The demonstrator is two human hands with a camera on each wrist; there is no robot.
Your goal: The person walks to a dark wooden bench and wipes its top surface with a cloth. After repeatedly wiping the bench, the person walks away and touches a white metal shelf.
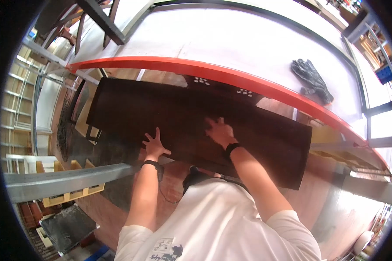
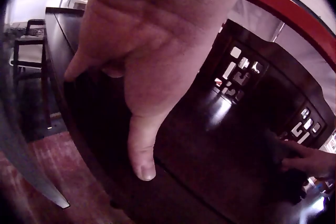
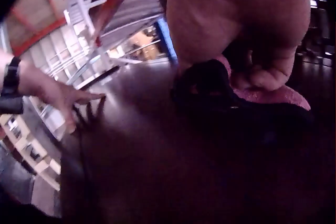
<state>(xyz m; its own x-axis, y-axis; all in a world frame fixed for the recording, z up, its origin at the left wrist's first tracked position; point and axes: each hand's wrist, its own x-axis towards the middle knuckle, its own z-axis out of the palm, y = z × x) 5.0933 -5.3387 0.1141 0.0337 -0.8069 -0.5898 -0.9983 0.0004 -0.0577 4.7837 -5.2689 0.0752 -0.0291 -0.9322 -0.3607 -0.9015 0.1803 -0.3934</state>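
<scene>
A long dark wooden panel (image 1: 183, 108) with cut-out openings along its far side lies across the front of the person. The left hand (image 1: 154, 147) rests on its near part with fingers spread; in the left wrist view the left hand (image 2: 152, 61) has its thumb against the wood. Farther in and to the right is the right hand (image 1: 221, 132). In the right wrist view, the right hand (image 3: 236, 29) has curled fingers gripping a pink and black cloth or pad (image 3: 281, 98) against the dark surface. The palm side is partly hidden.
Beyond the panel runs a red-edged white table (image 1: 174, 64) with a dark glove (image 1: 311, 80) on it. A grey metal bar (image 1: 74, 180) crosses at the left. A black chair-like frame (image 2: 31, 50) stands behind the panel's left end.
</scene>
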